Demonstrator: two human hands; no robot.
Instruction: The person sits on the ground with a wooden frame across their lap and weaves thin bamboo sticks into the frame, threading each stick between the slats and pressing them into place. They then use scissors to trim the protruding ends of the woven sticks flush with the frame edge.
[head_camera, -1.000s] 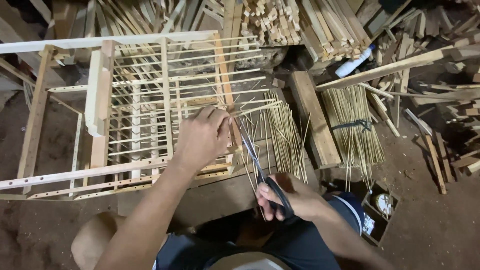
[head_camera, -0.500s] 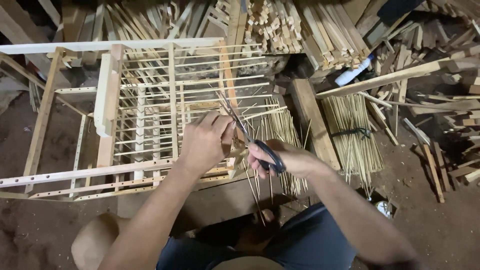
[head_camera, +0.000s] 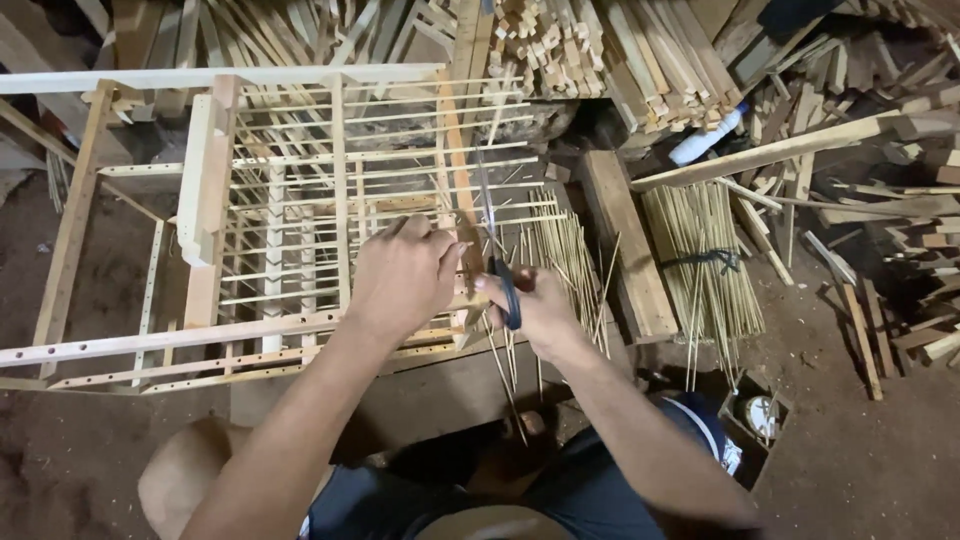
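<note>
Left hand (head_camera: 405, 275) grips the pale slatted cage (head_camera: 300, 210); right hand (head_camera: 535, 310) closed on scissors (head_camera: 497, 250), bare dirt floor (head_camera: 850, 450) open rightward

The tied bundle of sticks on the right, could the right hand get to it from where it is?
Probably yes. The tied bundle lies just past a flat wooden plank, nothing piled on it, but the right hand holds scissors.

Woodworking workshop, dirt floor. Before me: half-built slatted wooden cage frame (head_camera: 250, 215). Behind the frame: stacked cut wood strips (head_camera: 590, 45). Right of the frame: tied bundle of thin bamboo sticks (head_camera: 705, 260), and beyond it scattered offcuts (head_camera: 900, 230).
</note>
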